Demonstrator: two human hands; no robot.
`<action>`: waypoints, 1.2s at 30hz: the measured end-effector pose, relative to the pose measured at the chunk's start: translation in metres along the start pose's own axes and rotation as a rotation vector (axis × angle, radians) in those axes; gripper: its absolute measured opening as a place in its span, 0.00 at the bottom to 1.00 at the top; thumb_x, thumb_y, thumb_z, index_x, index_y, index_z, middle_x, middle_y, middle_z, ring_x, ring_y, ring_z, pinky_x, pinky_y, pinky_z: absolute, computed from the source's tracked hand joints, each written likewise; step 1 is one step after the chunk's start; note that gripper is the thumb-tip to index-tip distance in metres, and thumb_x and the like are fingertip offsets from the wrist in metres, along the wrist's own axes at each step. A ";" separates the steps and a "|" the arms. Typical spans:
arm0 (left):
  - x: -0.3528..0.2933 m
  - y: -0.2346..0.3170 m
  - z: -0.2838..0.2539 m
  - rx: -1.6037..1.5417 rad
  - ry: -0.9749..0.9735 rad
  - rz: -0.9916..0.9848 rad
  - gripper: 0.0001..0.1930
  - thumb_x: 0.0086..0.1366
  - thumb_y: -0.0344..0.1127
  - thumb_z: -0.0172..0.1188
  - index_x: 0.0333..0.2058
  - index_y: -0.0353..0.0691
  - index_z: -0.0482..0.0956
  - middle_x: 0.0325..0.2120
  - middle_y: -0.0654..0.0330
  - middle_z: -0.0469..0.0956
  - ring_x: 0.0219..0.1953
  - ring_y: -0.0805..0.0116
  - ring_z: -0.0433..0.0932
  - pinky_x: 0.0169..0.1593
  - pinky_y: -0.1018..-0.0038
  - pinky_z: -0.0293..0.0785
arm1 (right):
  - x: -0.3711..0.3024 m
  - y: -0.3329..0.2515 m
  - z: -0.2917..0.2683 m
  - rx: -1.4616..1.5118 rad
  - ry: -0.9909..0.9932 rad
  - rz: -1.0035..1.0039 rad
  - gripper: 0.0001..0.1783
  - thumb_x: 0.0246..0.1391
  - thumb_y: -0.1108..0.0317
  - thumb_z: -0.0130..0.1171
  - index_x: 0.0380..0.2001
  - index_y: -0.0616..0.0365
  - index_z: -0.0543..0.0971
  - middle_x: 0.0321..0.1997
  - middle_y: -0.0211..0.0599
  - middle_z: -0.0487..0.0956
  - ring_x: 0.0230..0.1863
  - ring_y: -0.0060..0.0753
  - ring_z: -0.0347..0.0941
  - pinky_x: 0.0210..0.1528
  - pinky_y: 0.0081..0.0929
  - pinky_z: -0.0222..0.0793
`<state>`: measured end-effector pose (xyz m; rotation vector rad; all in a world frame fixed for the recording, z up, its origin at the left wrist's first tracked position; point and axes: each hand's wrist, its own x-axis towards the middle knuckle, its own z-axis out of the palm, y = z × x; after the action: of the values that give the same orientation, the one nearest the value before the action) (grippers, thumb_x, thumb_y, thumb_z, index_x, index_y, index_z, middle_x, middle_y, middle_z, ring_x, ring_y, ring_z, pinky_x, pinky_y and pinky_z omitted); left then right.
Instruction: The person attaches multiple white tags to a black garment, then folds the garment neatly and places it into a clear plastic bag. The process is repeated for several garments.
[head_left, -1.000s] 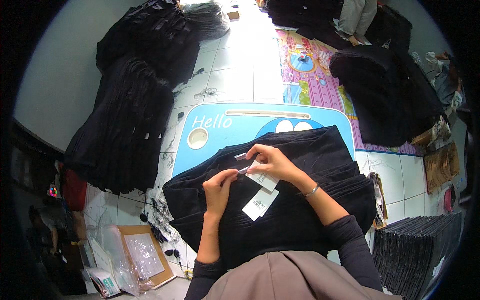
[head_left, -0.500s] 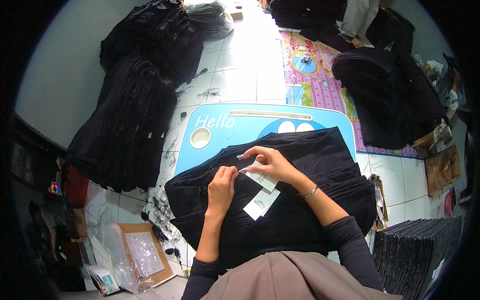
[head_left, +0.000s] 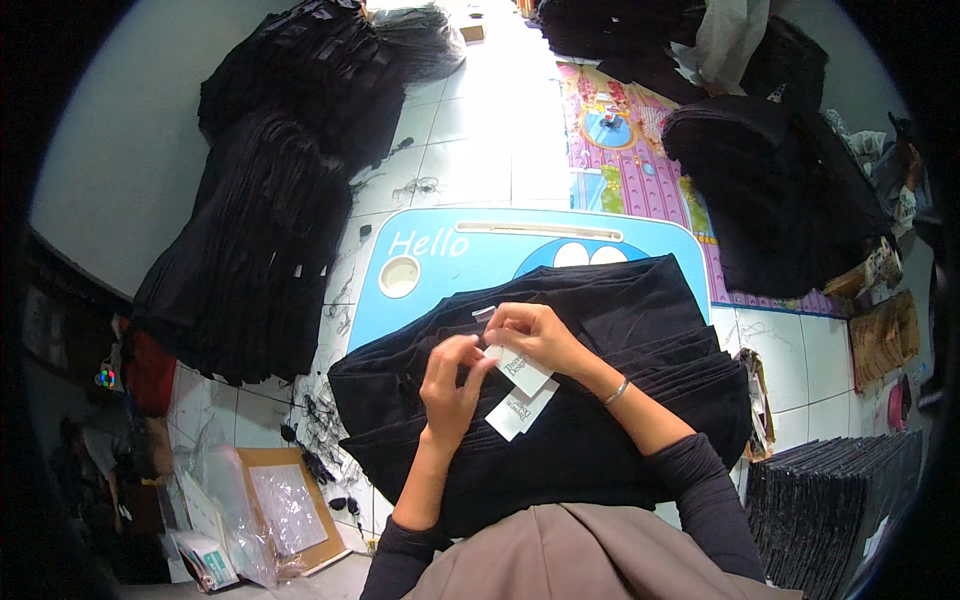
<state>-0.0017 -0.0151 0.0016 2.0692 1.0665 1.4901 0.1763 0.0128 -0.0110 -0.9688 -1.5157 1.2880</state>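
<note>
The bare left hand [head_left: 452,385] is brought nearer the upper white rectangular card tag [head_left: 522,374], thumb and forefinger parted.

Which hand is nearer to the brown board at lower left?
Left: the left hand is forward and right of the board; the right hand is farther right, at the upper tag.

The left forearm [head_left: 420,490] rises to just past 12 o'clock, bare below the elbow; the right forearm [head_left: 655,420] slants toward 10 o'clock. The right hand [head_left: 540,338] sits at 2 o'clock from the left hand [head_left: 450,385], fingertips close together. The left fingers bend toward 1 o'clock, the thumb below them; the right fingers curl toward 9 o'clock, the thumb tucked in a pinch beneath.
</note>
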 end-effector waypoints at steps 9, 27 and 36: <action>-0.004 -0.019 0.011 -0.052 -0.222 -0.033 0.07 0.57 0.25 0.65 0.36 0.35 0.84 0.33 0.56 0.82 0.35 0.69 0.81 0.37 0.75 0.79 | 0.000 0.011 0.009 -0.121 0.143 0.004 0.09 0.59 0.68 0.60 0.31 0.62 0.74 0.22 0.30 0.76 0.25 0.15 0.68 0.27 0.20 0.65; -0.005 -0.028 0.015 -0.533 -0.339 -0.517 0.10 0.70 0.31 0.53 0.40 0.31 0.81 0.33 0.62 0.81 0.35 0.77 0.75 0.41 0.79 0.69 | -0.027 -0.026 0.010 -0.276 0.312 -0.077 0.04 0.51 0.74 0.63 0.31 0.64 0.82 0.29 0.39 0.81 0.30 0.28 0.79 0.32 0.24 0.74; -0.007 -0.033 0.016 -0.494 -0.366 -0.480 0.10 0.68 0.30 0.54 0.36 0.31 0.83 0.32 0.60 0.82 0.35 0.74 0.77 0.43 0.77 0.72 | -0.028 -0.020 0.012 -0.453 0.283 -0.183 0.05 0.51 0.76 0.61 0.33 0.65 0.80 0.31 0.43 0.80 0.31 0.39 0.79 0.33 0.30 0.74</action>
<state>0.0005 0.0029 -0.0309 1.5220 0.8589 0.9639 0.1732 -0.0201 0.0041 -1.2070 -1.6557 0.6548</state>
